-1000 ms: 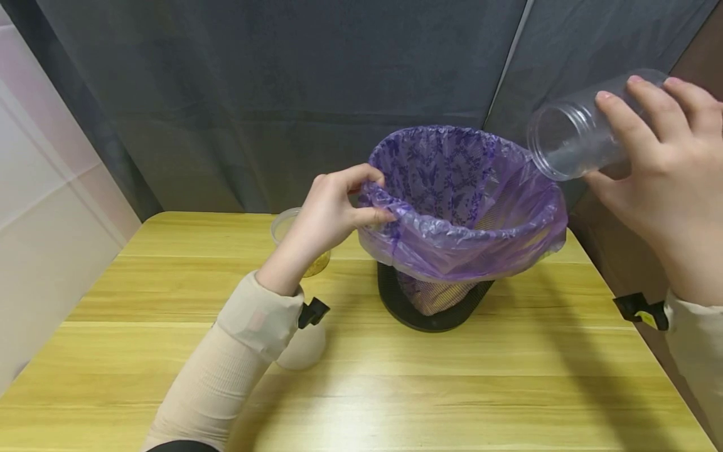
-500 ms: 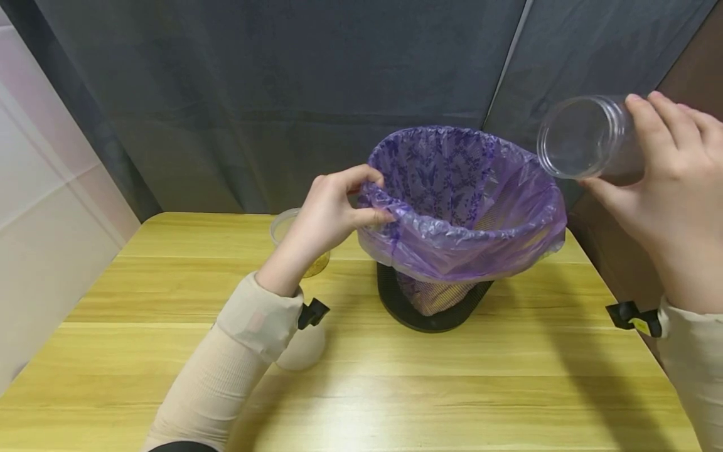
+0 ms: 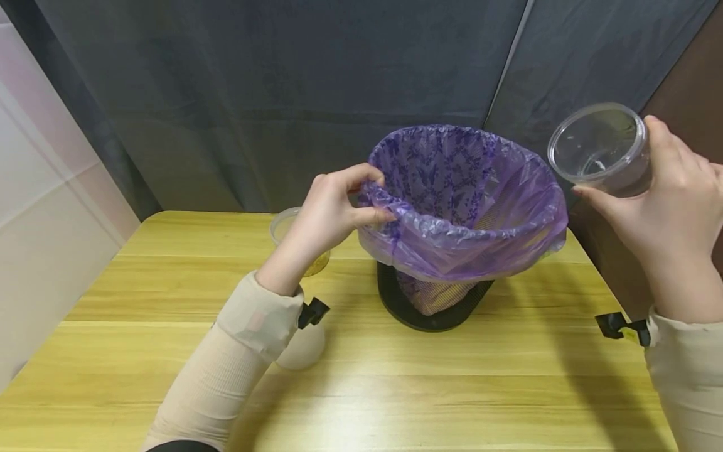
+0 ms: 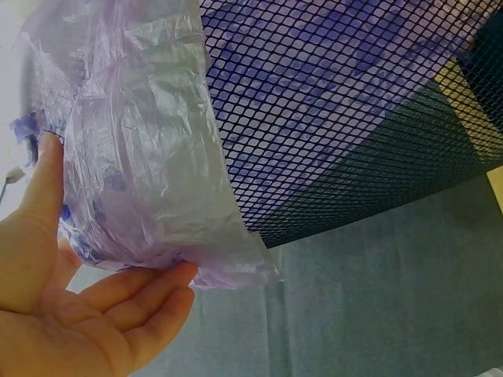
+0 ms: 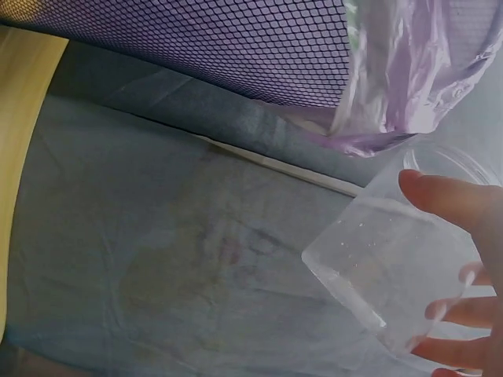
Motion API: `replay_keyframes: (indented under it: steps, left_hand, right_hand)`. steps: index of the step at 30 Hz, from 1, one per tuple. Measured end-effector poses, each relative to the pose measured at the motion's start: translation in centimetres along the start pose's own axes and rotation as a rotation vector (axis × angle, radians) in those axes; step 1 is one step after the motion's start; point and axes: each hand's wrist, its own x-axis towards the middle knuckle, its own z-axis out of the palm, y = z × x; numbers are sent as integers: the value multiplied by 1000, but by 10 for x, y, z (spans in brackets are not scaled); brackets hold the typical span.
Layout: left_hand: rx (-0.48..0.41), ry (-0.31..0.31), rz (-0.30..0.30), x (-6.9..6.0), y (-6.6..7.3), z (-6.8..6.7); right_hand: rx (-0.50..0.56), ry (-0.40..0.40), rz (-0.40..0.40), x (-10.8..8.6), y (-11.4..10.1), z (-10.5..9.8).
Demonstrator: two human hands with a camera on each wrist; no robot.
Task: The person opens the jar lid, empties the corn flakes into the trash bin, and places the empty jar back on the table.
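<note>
A black mesh trash bin stands on the table, lined with a purple patterned garbage bag folded over its rim. My left hand grips the bag-covered rim at the left, thumb outside in the head view; the left wrist view has its fingers against the bag. Right of the rim, my right hand holds a clear plastic jar, its mouth tilted up and left. Only small specks show on the jar wall in the right wrist view; no lid is on it.
Behind my left forearm, partly hidden, stands another clear container with yellow contents. A whitish round lid-like disc lies on the wooden table beside that forearm. A grey curtain hangs behind the table.
My right hand has turned the jar from tipped toward the bin to mouth more upward, moving it slightly right and down. My left hand stays on the rim.
</note>
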Motion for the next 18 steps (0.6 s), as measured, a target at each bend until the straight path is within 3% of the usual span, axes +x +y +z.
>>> replay_keyframes:
  steps: [18]
  left_hand:
    - [-10,6,4,0,0,0]
  right_hand:
    - [-26,-135,333,-25,8,5]
